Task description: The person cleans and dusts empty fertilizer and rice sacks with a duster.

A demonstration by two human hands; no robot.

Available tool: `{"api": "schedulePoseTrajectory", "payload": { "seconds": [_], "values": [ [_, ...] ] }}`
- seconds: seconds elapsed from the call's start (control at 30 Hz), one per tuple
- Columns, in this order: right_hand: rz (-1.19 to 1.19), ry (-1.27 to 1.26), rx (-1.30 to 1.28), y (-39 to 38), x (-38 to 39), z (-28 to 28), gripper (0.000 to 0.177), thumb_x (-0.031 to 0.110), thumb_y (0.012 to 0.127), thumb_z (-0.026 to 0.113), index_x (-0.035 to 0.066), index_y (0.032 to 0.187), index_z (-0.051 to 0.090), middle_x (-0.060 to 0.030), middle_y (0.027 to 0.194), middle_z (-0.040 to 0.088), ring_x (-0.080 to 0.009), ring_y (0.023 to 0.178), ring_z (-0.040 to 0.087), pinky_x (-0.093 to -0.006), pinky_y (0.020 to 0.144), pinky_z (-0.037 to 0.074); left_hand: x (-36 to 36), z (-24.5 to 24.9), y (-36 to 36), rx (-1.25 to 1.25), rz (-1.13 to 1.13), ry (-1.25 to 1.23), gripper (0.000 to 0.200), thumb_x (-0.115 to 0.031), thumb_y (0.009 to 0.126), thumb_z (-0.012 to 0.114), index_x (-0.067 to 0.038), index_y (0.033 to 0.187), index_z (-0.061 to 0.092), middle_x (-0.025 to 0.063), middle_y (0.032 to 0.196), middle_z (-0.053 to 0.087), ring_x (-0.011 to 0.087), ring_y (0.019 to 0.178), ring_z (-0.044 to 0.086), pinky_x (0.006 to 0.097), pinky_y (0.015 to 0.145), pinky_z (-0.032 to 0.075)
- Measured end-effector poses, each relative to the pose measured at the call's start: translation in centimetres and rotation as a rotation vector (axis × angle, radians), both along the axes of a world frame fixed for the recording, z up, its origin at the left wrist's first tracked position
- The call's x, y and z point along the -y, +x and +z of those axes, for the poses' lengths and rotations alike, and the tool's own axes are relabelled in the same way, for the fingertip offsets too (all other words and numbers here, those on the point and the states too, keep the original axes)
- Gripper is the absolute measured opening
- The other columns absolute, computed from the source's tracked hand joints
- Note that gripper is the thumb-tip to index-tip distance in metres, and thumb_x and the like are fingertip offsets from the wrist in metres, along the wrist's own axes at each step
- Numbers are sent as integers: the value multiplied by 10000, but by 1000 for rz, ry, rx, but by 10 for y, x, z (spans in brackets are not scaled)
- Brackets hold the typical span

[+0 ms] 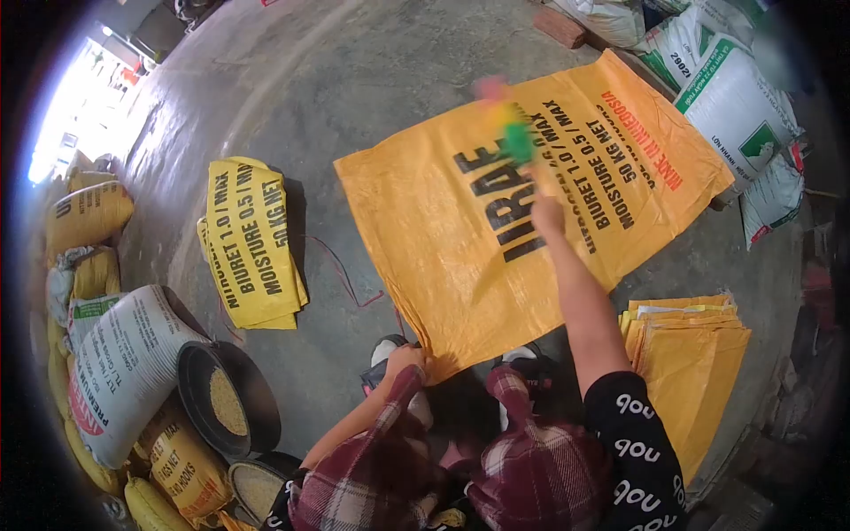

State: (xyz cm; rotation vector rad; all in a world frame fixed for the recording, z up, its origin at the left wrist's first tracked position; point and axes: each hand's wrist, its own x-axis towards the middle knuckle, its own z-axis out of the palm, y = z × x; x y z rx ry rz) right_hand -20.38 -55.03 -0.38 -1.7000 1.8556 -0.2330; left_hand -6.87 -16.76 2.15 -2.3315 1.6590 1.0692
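Left hand (pixel 407 361): fingers closed on the near corner of the large orange sack (pixel 443 239), which lies flat and printed side up on the concrete floor (pixel 328 97). Right hand (pixel 548 218): fingers closed around a multicoloured implement (pixel 517 142), blurred, over the sack's black lettering; contact with the sack cannot be determined. Right of the sack: a pile of folded orange sacks (pixel 686 363). Left: folded yellow sacks (pixel 252 243). Further left: a black basin (pixel 257 389) containing grain.
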Motion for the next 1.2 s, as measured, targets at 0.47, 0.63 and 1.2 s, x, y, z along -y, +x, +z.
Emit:
{"api": "schedulePoseTrajectory", "payload": {
  "seconds": [0.47,0.63,1.2],
  "values": [
    [44,-203,-236,-133,32,-10,454,383,882,379,-13,789,581,-203,729,592,-360,627,572,-451,581,444,3,22,5,-81,233,-101,294,-248,759,439,-24,708,623,177,699,601,322,688,583,391,656,453],
    [-539,-41,147,-165,19,-2,546,404,892,364,-35,593,493,-145,536,498,-320,465,467,-451,515,385,-29,7,48,-552,926,-366,305,-181,766,436,-6,520,480,4,444,407,126,440,395,324,401,298],
    [270,-236,56,-105,-194,21,352,253,851,460,-25,653,547,-243,635,539,-426,635,530,-467,551,414,33,270,129,-910,536,-1150,471,-225,728,477,108,1060,458,161,1020,533,192,876,535,287,765,414]
  ]
}}
